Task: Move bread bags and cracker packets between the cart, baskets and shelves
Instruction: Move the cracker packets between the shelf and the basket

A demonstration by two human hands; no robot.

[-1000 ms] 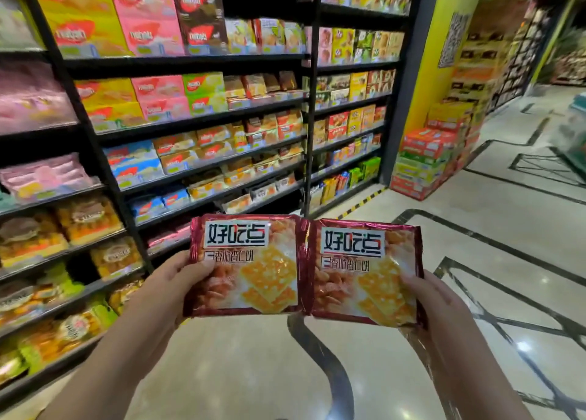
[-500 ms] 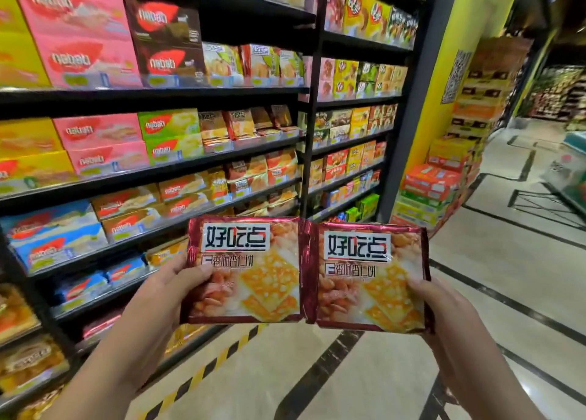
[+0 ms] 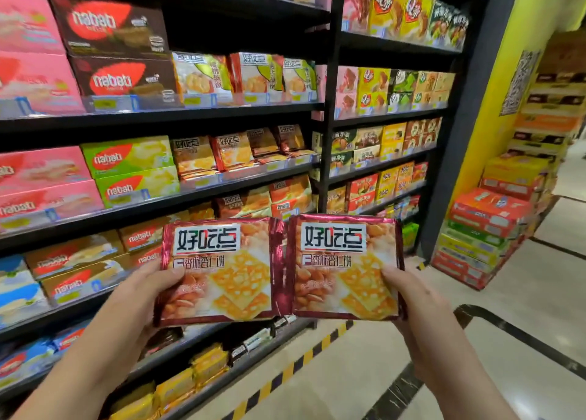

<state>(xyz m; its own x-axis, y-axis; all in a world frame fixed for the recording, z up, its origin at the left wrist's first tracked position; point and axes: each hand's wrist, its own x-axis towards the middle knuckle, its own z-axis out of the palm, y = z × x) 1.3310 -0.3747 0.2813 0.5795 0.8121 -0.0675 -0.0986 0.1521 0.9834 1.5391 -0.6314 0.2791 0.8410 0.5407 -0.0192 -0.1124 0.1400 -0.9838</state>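
Head view: cracker packets (image 3: 218, 270) under both thumbs (image 3: 393, 277)

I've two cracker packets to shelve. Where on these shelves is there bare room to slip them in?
Best gap: the dark headroom above the upright cracker packets, right of the brown wafer boxes. The low flat packets one shelf down leave some space on top. Elsewhere the shelf fronts are packed edge to edge; the aisle floor is bare.
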